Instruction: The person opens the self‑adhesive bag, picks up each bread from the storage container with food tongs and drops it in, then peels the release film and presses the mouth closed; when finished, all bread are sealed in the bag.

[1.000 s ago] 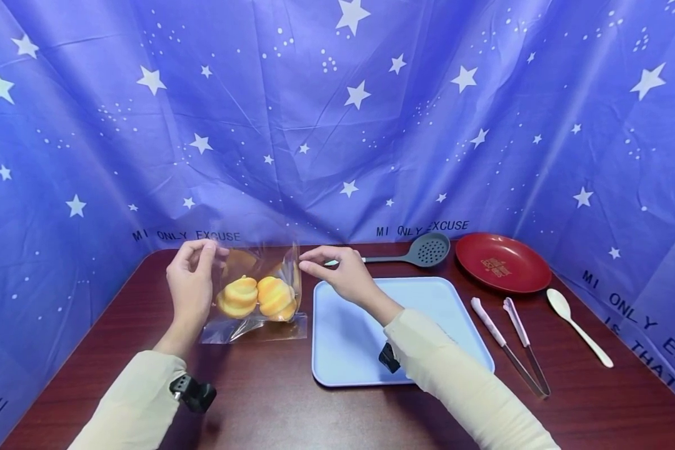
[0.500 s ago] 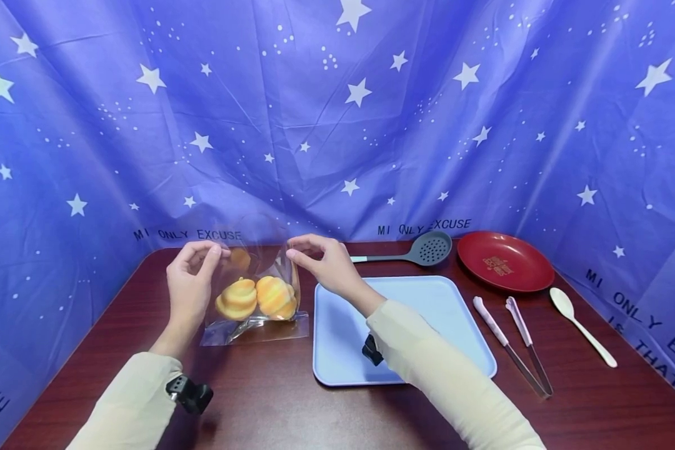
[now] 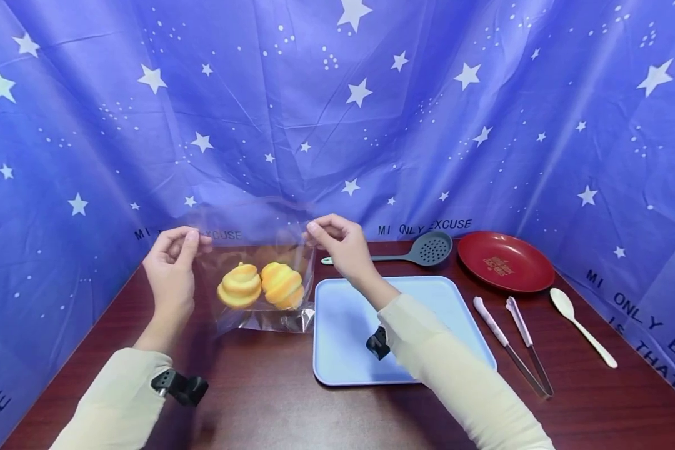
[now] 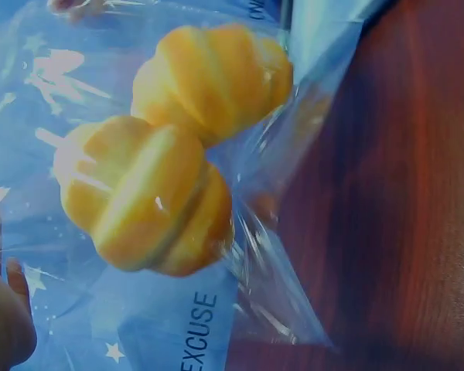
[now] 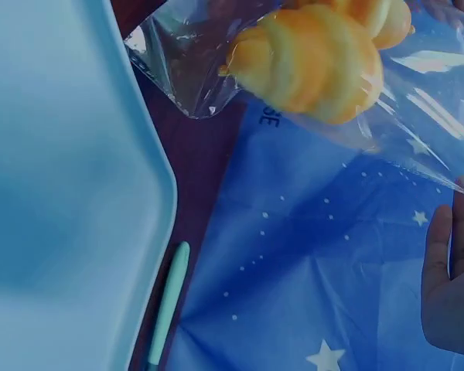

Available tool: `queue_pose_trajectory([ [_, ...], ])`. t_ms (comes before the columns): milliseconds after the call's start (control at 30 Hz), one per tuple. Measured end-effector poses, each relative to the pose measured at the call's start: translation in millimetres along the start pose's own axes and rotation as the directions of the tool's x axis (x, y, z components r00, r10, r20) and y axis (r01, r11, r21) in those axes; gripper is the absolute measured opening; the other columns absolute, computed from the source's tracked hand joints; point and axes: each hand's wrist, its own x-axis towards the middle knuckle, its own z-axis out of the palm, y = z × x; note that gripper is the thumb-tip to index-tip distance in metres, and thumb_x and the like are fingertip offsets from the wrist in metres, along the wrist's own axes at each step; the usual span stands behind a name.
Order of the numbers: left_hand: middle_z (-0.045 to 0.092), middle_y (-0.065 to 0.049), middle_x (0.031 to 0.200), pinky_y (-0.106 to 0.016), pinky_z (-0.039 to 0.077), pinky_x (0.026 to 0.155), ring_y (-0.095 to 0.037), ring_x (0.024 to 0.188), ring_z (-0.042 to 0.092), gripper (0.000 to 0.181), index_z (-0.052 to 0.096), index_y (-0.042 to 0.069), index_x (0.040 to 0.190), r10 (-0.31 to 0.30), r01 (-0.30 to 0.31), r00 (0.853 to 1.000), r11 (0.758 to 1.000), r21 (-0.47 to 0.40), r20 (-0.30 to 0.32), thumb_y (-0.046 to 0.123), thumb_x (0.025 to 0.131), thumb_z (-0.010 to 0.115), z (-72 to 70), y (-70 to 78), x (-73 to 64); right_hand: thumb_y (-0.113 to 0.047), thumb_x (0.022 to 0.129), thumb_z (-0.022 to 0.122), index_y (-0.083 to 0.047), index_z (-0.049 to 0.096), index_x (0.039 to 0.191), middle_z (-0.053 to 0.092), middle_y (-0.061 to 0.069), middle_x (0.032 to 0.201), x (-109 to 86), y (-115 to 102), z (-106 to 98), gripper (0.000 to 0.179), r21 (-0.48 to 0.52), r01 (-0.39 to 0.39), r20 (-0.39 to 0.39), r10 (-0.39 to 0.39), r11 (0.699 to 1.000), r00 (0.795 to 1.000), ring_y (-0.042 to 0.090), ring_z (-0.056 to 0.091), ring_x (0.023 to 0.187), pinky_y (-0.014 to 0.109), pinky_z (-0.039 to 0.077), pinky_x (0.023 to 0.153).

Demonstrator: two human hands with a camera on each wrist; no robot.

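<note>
Upright in front of me hangs a clear plastic bag, with two yellow-orange swirled bread rolls, a left one and a right one, side by side inside. My left hand pinches the bag's upper left edge between thumb and fingers. At the upper right edge, my right hand pinches the film the same way. Both rolls show through the film in the left wrist view, the nearer roll overlapping the other. Only part of the right hand enters the right wrist view.
A light blue tray lies right of the bag, under my right forearm. Behind it is a dark slotted spoon. Farther right are a red plate, metal tongs with pink handles and a white spoon. A starry blue curtain stands behind.
My hands have moved up and apart, spreading the bag's top wider. The bag and both rolls have risen, and the right roll has tilted.
</note>
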Motion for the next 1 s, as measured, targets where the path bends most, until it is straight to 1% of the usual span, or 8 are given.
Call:
queue_pose_trajectory([
  [133, 0.074, -0.006, 0.073, -0.022, 0.057, 0.068, -0.012, 0.064, 0.071, 0.009, 0.068, -0.009, 0.096, -0.004, 0.003, 1.0, 0.999, -0.041, -0.027, -0.001, 0.095, 0.069, -1.8, 4.4, 4.1, -0.006, 0.1, 0.065, 0.009, 0.069, 0.101, 0.075, 0.014, 0.087, 2.1, -5.4, -7.5, 0.016, 0.024, 0.031, -0.01, -0.03, 0.999, 0.999, 0.024, 0.074, 0.082, 0.037, 0.06, 0.082],
  [233, 0.074, -0.006, 0.072, -0.022, 0.057, 0.067, -0.012, 0.064, 0.071, 0.005, 0.069, -0.008, 0.095, -0.006, 0.006, 1.0, 0.998, -0.055, -0.014, -0.004, 0.095, 0.066, -1.9, 8.2, 7.1, -0.006, 0.1, 0.065, 0.01, 0.069, 0.101, 0.075, 0.014, 0.084, 2.5, -9.6, -10.5, 0.017, 0.019, 0.056, -0.001, -0.056, 0.998, 0.998, 0.031, 0.074, 0.084, 0.038, 0.06, 0.082],
  [300, 0.074, -0.007, 0.072, -0.021, 0.057, 0.067, -0.012, 0.064, 0.071, 0.005, 0.069, -0.007, 0.094, -0.013, 0.013, 1.0, 0.997, -0.072, -0.007, -0.006, 0.096, 0.065, -1.7, 10.6, 8.3, -0.008, 0.1, 0.066, 0.01, 0.069, 0.102, 0.075, 0.014, 0.084, 2.1, -11.5, -11.2, 0.018, 0.008, 0.057, 0.002, -0.057, 0.998, 0.998, 0.03, 0.075, 0.082, 0.038, 0.061, 0.081],
  [433, 0.073, -0.008, 0.071, -0.022, 0.057, 0.066, -0.013, 0.063, 0.071, 0.004, 0.068, -0.009, 0.092, -0.045, 0.046, 0.999, 0.995, -0.084, 0.007, -0.006, 0.095, 0.066, -6.6, 9.1, 5.3, -0.01, 0.099, 0.067, 0.007, 0.071, 0.102, 0.076, 0.012, 0.085, -1.6, -10.1, -11.0, 0.018, -0.052, 0.019, 0.023, -0.018, 0.998, 1.0, 0.016, 0.073, 0.078, 0.039, 0.06, 0.08],
  [667, 0.073, -0.003, 0.07, -0.02, 0.056, 0.068, -0.01, 0.063, 0.07, 0.005, 0.069, -0.007, 0.093, -0.102, 0.097, 0.994, 0.99, 0.099, 0.037, -0.003, 0.096, 0.067, -18.3, -4.8, -9.3, -0.01, 0.098, 0.069, 0.004, 0.074, 0.098, 0.077, 0.011, 0.086, -7.9, 4.9, -7.7, 0.015, -0.179, -0.033, 0.115, 0.054, 0.983, 0.992, 0.014, 0.072, 0.079, 0.031, 0.057, 0.073],
  [767, 0.072, -0.001, 0.069, -0.019, 0.054, 0.069, -0.009, 0.062, 0.069, 0.01, 0.069, -0.002, 0.091, -0.129, 0.127, 0.992, 0.985, 0.117, 0.007, -0.005, 0.097, 0.063, -19.5, -9.6, -14.0, -0.011, 0.098, 0.068, 0.004, 0.073, 0.1, 0.077, 0.013, 0.089, -9.5, 10.4, -7.0, 0.016, -0.206, -0.07, 0.11, 0.094, 0.976, 0.99, 0.017, 0.073, 0.081, 0.037, 0.058, 0.076],
  [867, 0.071, -0.001, 0.067, -0.019, 0.055, 0.067, -0.009, 0.06, 0.068, 0.017, 0.069, 0.003, 0.087, -0.161, 0.165, 0.986, 0.983, 0.081, -0.05, -0.008, 0.097, 0.06, -20.2, -13.4, -16.5, -0.012, 0.1, 0.067, 0.004, 0.073, 0.102, 0.077, 0.013, 0.092, -10.4, 15.1, -8.2, 0.017, -0.204, -0.117, 0.088, 0.137, 0.972, 0.987, 0.017, 0.073, 0.083, 0.047, 0.058, 0.081],
  [1000, 0.069, -0.002, 0.065, -0.02, 0.056, 0.064, -0.009, 0.059, 0.067, 0.022, 0.068, 0.004, 0.083, -0.187, 0.192, 0.979, 0.98, 0.048, -0.086, -0.01, 0.096, 0.058, -21.2, -15.6, -17.5, -0.014, 0.101, 0.066, 0.004, 0.072, 0.105, 0.077, 0.013, 0.095, -11.1, 18.2, -10.3, 0.02, -0.185, -0.17, 0.095, 0.19, 0.968, 0.977, 0.018, 0.073, 0.086, 0.046, 0.059, 0.083],
])
